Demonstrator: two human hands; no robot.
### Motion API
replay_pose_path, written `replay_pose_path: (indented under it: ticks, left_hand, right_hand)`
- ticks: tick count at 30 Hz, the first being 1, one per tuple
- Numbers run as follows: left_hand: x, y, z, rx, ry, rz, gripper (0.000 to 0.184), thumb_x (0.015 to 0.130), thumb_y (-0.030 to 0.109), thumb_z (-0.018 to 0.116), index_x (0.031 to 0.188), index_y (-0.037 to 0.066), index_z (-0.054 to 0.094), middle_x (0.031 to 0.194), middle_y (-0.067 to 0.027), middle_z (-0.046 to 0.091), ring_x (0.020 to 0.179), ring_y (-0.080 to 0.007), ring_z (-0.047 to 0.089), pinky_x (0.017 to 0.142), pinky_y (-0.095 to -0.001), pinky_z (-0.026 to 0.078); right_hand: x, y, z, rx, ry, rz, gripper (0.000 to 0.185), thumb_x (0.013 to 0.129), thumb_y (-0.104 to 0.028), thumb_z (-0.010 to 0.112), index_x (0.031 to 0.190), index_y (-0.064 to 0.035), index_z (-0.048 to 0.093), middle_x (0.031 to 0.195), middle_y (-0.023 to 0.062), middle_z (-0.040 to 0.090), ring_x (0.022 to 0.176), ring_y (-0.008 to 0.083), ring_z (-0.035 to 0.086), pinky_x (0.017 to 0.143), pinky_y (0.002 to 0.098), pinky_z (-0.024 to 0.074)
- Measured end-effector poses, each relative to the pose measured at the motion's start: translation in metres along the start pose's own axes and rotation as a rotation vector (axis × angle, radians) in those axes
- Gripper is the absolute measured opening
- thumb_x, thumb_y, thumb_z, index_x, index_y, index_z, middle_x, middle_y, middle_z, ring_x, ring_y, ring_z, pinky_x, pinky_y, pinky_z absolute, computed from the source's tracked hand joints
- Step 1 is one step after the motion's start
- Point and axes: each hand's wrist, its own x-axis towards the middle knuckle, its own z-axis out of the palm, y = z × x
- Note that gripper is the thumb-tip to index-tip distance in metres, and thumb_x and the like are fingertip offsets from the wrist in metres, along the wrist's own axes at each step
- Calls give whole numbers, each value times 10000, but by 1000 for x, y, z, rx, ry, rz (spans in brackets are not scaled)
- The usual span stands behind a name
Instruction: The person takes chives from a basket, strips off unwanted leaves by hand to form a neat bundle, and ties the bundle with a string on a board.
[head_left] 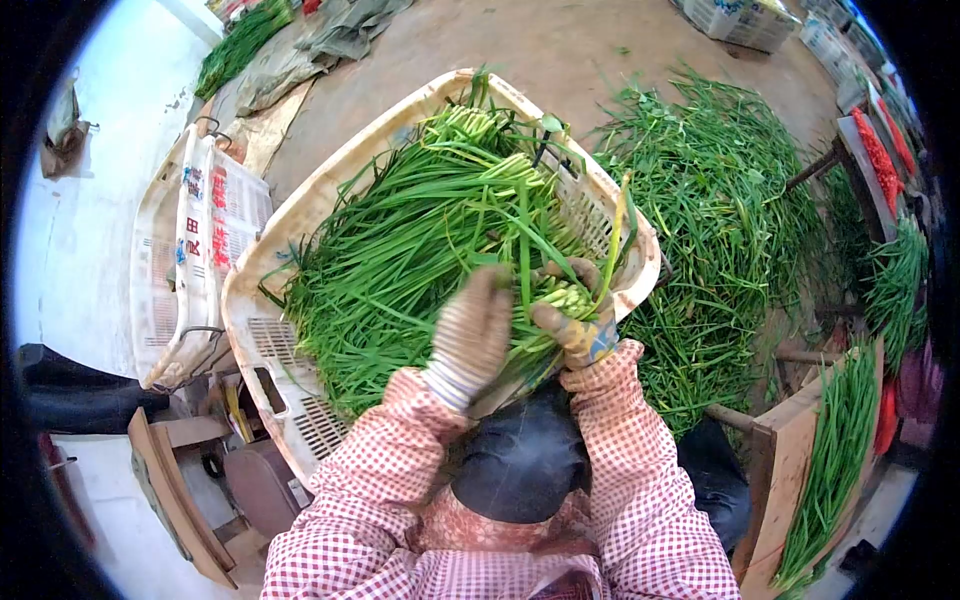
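A white plastic crate (278, 215) full of garlic chives (400, 230) stands in front of my lap, most of the leaves fanned to the left and the pale stem ends to the right. My right hand (577, 318), in a stained patterned glove, is closed around the pale stems of a bunch of garlic chives (562, 296) near the crate's right edge. Beside it, my left hand (472, 325) in a striped glove lies over the leaves; its fingers are smeared by motion. A yellowed leaf (617, 235) sticks up above my right hand.
A big heap of loose green leaves (715, 230) covers the floor to the right. Another white crate (205, 250) stands against the left side. More chives lie on a wooden board (790, 450) at lower right. A wooden stool (175, 470) is at lower left.
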Motion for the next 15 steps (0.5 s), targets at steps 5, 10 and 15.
replay_pose_path:
  ticks: [5,10,15]
  left_hand:
    - [-9,31,0,144,-279,-38,469,761,-26,491,1228,-33,447,972,-282,572,920,-456,560,806,-442,470]
    - [-24,25,-5,-14,-197,75,433,782,2,513,1212,-25,471,1006,-265,590,938,-437,571,826,-430,478]
    - [4,7,-23,-242,-72,27,224,803,46,582,1021,9,615,981,-189,620,887,-333,612,803,-371,484]
  right_hand:
    - [-1,-14,8,55,-82,-12,730,621,-114,842,1248,-2,485,1035,36,615,931,136,586,848,292,487]
    - [-8,0,4,-141,61,54,436,673,-139,801,1038,-10,600,918,33,638,838,120,593,773,267,495]
    - [-12,-7,3,-76,45,37,351,694,-138,771,983,-34,602,909,30,629,836,128,583,741,278,497]
